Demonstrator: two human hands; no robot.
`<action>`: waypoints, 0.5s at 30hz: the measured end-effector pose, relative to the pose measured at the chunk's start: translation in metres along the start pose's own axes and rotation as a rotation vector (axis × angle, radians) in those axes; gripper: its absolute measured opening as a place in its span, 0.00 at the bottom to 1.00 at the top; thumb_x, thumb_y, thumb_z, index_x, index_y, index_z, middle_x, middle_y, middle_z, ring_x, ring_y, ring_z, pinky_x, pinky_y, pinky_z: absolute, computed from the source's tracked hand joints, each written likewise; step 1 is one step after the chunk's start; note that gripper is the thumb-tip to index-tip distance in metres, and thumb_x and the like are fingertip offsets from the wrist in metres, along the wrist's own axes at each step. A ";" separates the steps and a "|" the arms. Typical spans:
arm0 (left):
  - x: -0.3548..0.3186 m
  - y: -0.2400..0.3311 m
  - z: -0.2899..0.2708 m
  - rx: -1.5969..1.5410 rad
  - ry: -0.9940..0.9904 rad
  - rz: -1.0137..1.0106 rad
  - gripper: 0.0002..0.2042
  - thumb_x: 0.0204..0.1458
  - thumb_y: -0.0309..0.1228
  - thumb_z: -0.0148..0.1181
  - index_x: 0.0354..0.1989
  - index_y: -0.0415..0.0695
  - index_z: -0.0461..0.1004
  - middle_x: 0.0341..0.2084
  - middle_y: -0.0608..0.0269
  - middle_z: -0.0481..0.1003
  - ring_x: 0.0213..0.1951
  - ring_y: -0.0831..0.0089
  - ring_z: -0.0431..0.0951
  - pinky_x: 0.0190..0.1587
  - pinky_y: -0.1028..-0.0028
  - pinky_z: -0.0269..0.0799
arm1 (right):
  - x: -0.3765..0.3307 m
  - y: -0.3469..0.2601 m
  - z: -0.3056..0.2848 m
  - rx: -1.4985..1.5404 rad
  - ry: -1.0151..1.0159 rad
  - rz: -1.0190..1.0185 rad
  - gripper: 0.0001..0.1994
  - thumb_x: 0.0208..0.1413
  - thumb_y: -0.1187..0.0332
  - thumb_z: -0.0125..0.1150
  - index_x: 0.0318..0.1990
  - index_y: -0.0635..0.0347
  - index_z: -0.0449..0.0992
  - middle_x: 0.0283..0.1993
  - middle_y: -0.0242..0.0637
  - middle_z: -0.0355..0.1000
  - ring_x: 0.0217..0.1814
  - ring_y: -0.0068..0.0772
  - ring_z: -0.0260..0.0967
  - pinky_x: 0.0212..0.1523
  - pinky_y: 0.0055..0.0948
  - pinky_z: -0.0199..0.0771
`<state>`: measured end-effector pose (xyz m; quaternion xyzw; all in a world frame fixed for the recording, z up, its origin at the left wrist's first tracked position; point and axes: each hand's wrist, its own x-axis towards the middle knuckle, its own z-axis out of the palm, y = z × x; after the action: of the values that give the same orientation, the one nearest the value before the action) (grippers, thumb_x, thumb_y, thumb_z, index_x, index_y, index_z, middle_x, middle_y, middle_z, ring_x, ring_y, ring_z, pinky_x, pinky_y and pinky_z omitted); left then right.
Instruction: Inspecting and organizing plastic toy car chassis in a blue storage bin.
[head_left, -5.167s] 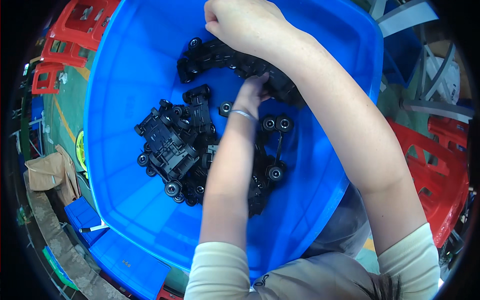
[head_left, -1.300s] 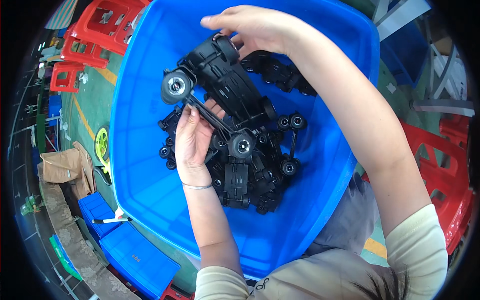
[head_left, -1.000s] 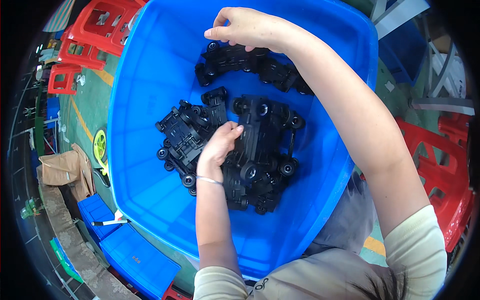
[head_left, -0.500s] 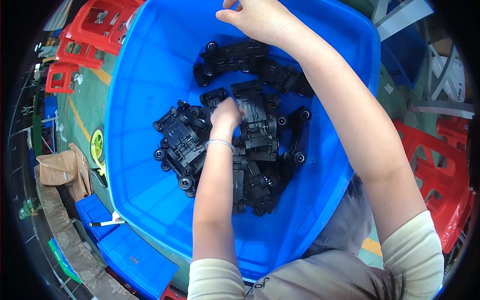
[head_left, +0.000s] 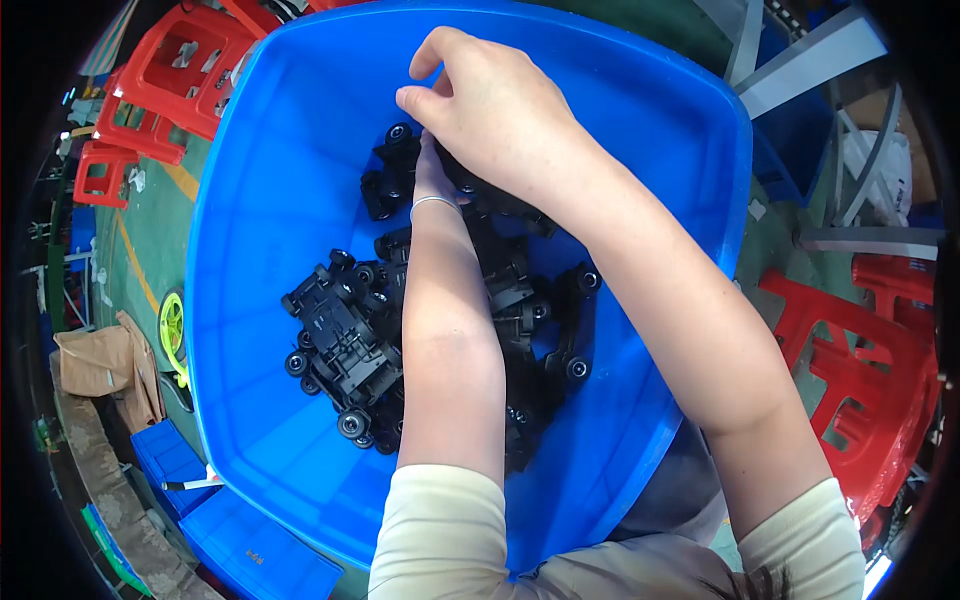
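Note:
Black toy car chassis (head_left: 340,335) with small wheels lie jumbled in a large blue plastic bin (head_left: 275,180). My left hand (head_left: 433,172), with a thin band at its wrist, reaches in among the chassis at the far side. Its fingers are largely hidden behind my right hand and the dark parts. Above them hovers my right hand (head_left: 490,100), thumb and forefinger curved apart with blue bin wall showing between them. Nothing shows in its grasp. One chassis (head_left: 385,180) at the far left of the pile is right beside my left hand.
Red plastic stools (head_left: 165,70) stand beyond the bin at the far left, and more red stools (head_left: 860,390) at the right. Grey metal legs (head_left: 810,65) rise at the far right. Blue lidded boxes (head_left: 255,540) and a brown paper bag (head_left: 95,360) lie at the left.
My left hand has moved from the middle of the pile to its far side. The right hand now shows lower in view, over the far chassis. The whole view has shifted slightly.

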<state>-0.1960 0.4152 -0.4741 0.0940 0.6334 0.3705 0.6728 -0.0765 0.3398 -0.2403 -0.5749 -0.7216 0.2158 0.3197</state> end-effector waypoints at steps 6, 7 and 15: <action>-0.014 -0.009 0.007 -0.219 -0.062 -0.073 0.21 0.43 0.45 0.42 0.42 0.45 0.62 0.40 0.60 0.63 0.44 0.62 0.60 0.41 0.55 0.53 | 0.002 0.002 -0.002 -0.040 -0.034 -0.005 0.11 0.44 0.65 0.50 0.33 0.62 0.68 0.26 0.42 0.68 0.28 0.32 0.67 0.30 0.27 0.68; -0.017 -0.009 0.010 -0.252 -0.074 -0.083 0.21 0.43 0.45 0.41 0.42 0.46 0.62 0.41 0.60 0.63 0.44 0.62 0.60 0.41 0.55 0.53 | 0.001 0.004 -0.003 -0.052 -0.040 0.008 0.11 0.44 0.65 0.50 0.33 0.62 0.68 0.26 0.41 0.68 0.28 0.32 0.67 0.29 0.27 0.68; 0.011 0.006 -0.006 -0.243 0.479 -0.677 0.14 0.46 0.38 0.43 0.39 0.45 0.63 0.33 0.62 0.68 0.34 0.69 0.67 0.39 0.64 0.58 | 0.000 -0.005 -0.002 -0.101 -0.045 -0.012 0.10 0.44 0.66 0.50 0.34 0.61 0.68 0.25 0.39 0.68 0.28 0.31 0.67 0.29 0.27 0.68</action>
<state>-0.2048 0.4235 -0.4801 -0.2873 0.7185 0.2123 0.5967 -0.0784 0.3386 -0.2356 -0.5809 -0.7420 0.1903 0.2752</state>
